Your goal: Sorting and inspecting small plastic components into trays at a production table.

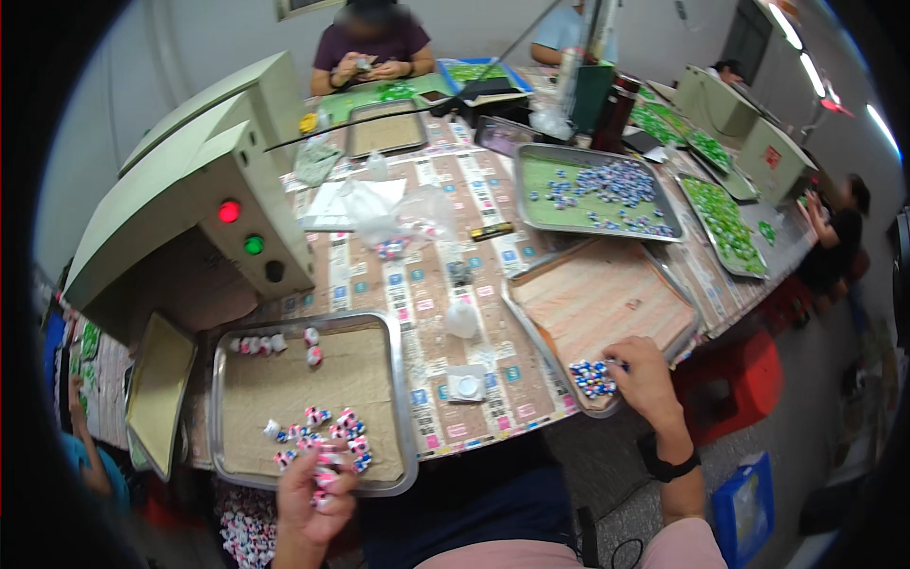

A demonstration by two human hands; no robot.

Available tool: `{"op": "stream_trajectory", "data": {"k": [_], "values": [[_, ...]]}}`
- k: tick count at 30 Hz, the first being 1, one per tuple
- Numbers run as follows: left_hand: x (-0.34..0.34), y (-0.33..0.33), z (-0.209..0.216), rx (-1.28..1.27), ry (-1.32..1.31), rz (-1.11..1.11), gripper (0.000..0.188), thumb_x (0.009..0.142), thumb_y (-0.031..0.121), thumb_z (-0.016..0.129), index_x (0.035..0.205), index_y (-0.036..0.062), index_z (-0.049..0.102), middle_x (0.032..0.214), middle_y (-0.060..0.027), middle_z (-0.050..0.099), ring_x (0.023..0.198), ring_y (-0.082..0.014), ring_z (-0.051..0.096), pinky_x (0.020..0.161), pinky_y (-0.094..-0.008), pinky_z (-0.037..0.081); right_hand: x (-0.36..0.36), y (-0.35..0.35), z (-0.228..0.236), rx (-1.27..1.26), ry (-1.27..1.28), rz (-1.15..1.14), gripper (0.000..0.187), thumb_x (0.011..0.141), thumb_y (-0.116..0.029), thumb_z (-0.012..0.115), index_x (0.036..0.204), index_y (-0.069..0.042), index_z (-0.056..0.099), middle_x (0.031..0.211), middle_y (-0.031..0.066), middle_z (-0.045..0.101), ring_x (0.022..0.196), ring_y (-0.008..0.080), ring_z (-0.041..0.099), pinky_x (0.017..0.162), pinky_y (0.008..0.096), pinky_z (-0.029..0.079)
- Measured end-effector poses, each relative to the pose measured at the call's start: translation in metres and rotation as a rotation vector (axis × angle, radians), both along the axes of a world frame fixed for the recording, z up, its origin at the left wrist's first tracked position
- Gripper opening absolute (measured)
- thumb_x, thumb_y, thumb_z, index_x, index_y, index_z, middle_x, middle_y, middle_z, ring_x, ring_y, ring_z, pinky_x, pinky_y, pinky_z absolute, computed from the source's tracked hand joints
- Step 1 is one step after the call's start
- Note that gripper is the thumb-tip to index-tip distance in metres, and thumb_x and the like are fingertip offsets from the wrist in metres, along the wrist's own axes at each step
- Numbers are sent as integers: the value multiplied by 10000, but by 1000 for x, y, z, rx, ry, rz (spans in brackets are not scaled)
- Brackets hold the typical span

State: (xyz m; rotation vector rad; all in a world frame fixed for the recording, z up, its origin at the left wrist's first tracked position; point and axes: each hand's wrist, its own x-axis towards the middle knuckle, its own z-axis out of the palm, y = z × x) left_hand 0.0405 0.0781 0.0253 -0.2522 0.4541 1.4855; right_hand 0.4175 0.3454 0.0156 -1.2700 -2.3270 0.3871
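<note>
My left hand (318, 498) is curled around several small pink-and-white figures (329, 465) at the near edge of a metal tray (220, 398) lined with tan cloth. More pink, white and blue figures (318, 419) lie loose in that tray, and a short row of white-and-pink ones (258, 345) is at its far end. My right hand (646, 379) has its fingertips pinched together at a pile of small blue-and-white pieces (592, 379), in the near corner of a second tray (607, 294) lined with pinkish cloth. What the right fingertips grip is hidden.
A pale machine (204, 209) with red and green lights stands left. Beyond the right tray is a tray of blue-and-white pieces (607, 190). Plastic bags (379, 209), a black-and-gold cylinder (492, 231) and a small round white container (466, 384) lie mid-table. A person (372, 57) works opposite; a red stool (744, 379) stands right.
</note>
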Motion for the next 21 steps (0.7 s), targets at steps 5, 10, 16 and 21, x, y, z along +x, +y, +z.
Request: {"op": "stream_trajectory", "data": {"k": [5, 10, 16, 21], "values": [[46, 13, -5, 67, -6, -120, 361, 943, 140, 545, 1265, -9, 481, 1120, -134, 553, 865, -170, 571, 550, -225, 455, -9, -9, 8, -121, 241, -91, 202, 728, 49, 664, 928, 15, 658, 892, 90, 569, 736, 165, 616, 640, 250, 496], [66, 30, 2, 71, 78, -185, 343, 949, 94, 526, 1277, 13, 468, 1165, -133, 544, 905, -150, 555, 595, -225, 465, -30, -33, 13, -506, 583, 61, 224, 751, 97, 671, 963, 29, 654, 966, 50, 596, 811, 96, 604, 700, 219, 508], [71, 28, -10, 121, 41, -211, 309, 986, 160, 499, 1270, 44, 463, 1193, -123, 567, 938, -153, 617, 648, -238, 527, -69, -52, 21, -800, 662, 170, 209, 771, 74, 710, 970, 34, 658, 973, 49, 602, 834, 108, 621, 733, 219, 517], [72, 26, -9, 61, 185, -208, 322, 988, 192, 504, 1270, 38, 483, 1193, -98, 568, 982, -146, 615, 711, -257, 557, -94, -58, 23, -843, 626, 201, 210, 788, 38, 713, 994, 30, 671, 1005, 56, 619, 878, 114, 632, 757, 224, 520]]}}
